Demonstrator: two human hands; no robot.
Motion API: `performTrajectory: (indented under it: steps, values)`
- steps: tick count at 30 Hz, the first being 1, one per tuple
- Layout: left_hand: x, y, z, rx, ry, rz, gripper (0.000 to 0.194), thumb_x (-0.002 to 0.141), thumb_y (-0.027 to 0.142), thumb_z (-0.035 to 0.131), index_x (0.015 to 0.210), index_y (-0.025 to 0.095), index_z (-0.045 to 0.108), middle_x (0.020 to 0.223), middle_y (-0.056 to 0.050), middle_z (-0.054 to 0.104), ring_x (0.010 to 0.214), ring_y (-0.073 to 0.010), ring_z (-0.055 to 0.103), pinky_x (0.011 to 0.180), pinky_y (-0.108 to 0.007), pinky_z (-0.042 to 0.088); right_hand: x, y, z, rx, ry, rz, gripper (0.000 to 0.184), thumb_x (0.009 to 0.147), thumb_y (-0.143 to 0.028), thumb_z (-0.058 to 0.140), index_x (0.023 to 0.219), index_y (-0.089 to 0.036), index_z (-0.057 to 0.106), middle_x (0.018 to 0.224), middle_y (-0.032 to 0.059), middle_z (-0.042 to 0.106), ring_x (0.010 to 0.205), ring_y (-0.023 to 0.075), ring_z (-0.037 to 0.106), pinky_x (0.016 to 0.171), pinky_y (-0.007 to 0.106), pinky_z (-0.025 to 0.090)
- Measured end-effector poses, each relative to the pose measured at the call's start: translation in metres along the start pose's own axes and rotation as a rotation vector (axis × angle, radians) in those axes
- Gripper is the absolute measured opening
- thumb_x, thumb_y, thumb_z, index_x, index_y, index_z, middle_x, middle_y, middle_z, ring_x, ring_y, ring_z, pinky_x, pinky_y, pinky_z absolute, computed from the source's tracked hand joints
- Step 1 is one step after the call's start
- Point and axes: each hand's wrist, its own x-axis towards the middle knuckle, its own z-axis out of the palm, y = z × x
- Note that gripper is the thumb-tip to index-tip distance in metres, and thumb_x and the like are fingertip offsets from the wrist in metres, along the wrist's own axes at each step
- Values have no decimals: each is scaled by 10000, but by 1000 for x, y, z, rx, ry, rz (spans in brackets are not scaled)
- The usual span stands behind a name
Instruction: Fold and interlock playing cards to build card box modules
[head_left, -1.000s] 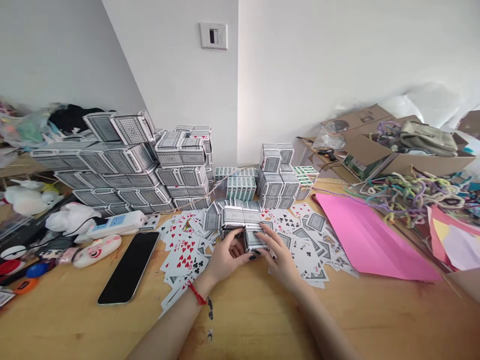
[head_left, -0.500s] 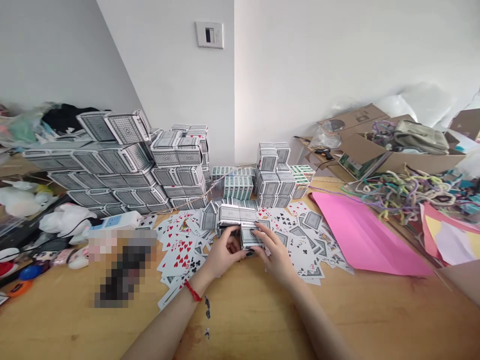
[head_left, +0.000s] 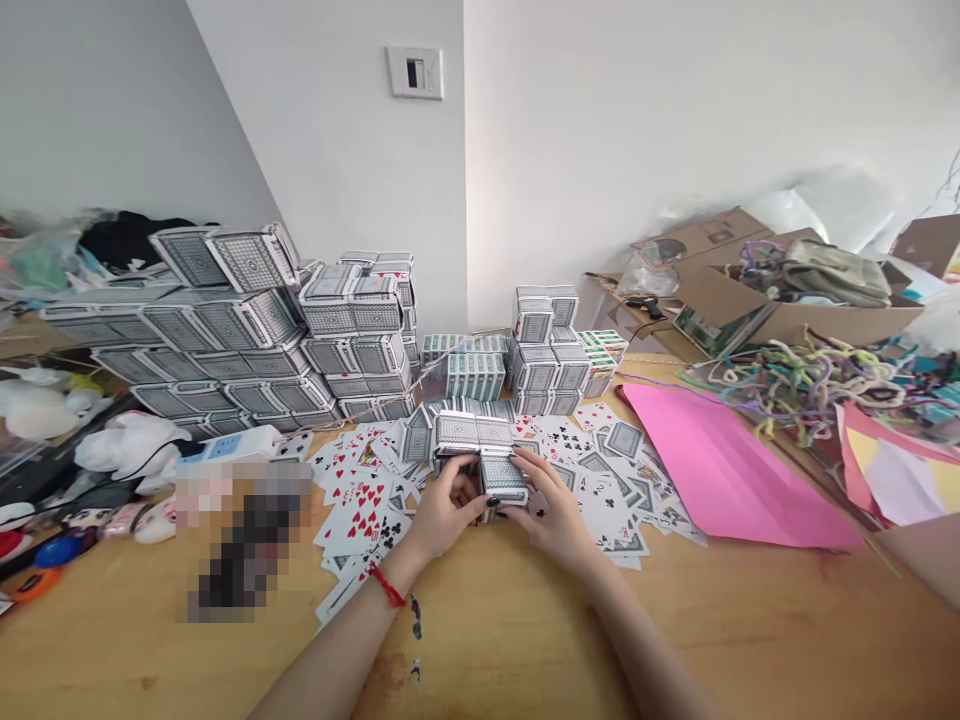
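Observation:
Between my hands is a small block folded from playing cards (head_left: 503,478), its patterned grey backs facing out. My left hand (head_left: 448,502), with a red cord at the wrist, grips its left and front side, the thumb on the near edge. My right hand (head_left: 553,508) is curled round its right side, fingertips at the far top edge. The block touches a joined pair of card blocks (head_left: 472,431) just behind it. Loose playing cards (head_left: 360,510) lie spread face up and face down to both sides of my hands.
Tall stacks of card blocks (head_left: 225,340) stand at the back left, a smaller stack (head_left: 545,350) at the back right. Green-and-white card boxes (head_left: 475,375) sit between. Pink paper (head_left: 727,470), tangled pipe cleaners (head_left: 817,385) and a cardboard box (head_left: 832,325) are to the right; a power strip (head_left: 232,445) is left.
My right fingers have shifted from the top of the held block to its right side, uncovering its top. My left thumb has moved onto its near edge.

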Motion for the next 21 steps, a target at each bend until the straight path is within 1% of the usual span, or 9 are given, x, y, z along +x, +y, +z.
performTrajectory:
  steps: [3, 5, 6, 8, 11, 15, 21]
  values:
    - [0, 2, 1, 11, 17, -7, 482, 763, 401, 589, 1159, 186, 416, 633, 45, 520, 545, -127, 534, 519, -239, 418, -1, -6, 8, -18, 41, 13, 570, 751, -270, 605, 1285, -236, 410, 1332, 119, 426, 1234, 265, 409, 967, 429, 415]
    - [0, 3, 2, 16, 23, -7, 467, 762, 397, 590, 1145, 189, 421, 633, 44, 523, 553, -131, 538, 527, -243, 424, -3, -11, 18, -44, 107, 52, 610, 732, -283, 616, 1294, -220, 390, 1338, 125, 416, 1240, 272, 400, 988, 439, 394]
    - [0, 4, 3, 20, 28, -2, 459, 762, 391, 592, 1139, 190, 423, 633, 45, 524, 557, -132, 537, 530, -243, 423, -4, -14, 25, -59, 151, 89, 640, 725, -294, 617, 1307, -210, 366, 1341, 132, 413, 1242, 279, 397, 990, 450, 389]
    - [0, 5, 4, 30, 39, 13, 444, 761, 374, 597, 1129, 194, 425, 631, 47, 527, 564, -130, 531, 530, -237, 417, -7, -19, 37, -65, 242, 207, 713, 723, -310, 608, 1348, -190, 286, 1328, 151, 430, 1224, 290, 419, 962, 466, 413]
    - [-1, 5, 5, 46, 59, 24, 439, 759, 363, 603, 1124, 195, 427, 631, 45, 535, 572, -130, 533, 531, -234, 413, -12, -25, 49, -35, 294, 323, 782, 723, -309, 597, 1384, -176, 202, 1315, 168, 452, 1174, 301, 477, 894, 457, 471]
    - [-1, 5, 6, 99, 105, 29, 425, 758, 379, 602, 1106, 194, 445, 645, 33, 558, 596, -142, 560, 555, -247, 424, -12, -28, 52, 0, 319, 327, 799, 720, -282, 594, 1396, -183, 180, 1294, 161, 479, 1126, 294, 524, 843, 431, 504]
    - [-2, 7, 8, 116, 122, 20, 430, 765, 359, 596, 1126, 193, 432, 659, 26, 569, 616, -149, 565, 575, -255, 431, -11, -29, 51, -24, 323, 299, 759, 715, -273, 590, 1374, -193, 224, 1300, 142, 475, 1142, 280, 510, 870, 424, 490]
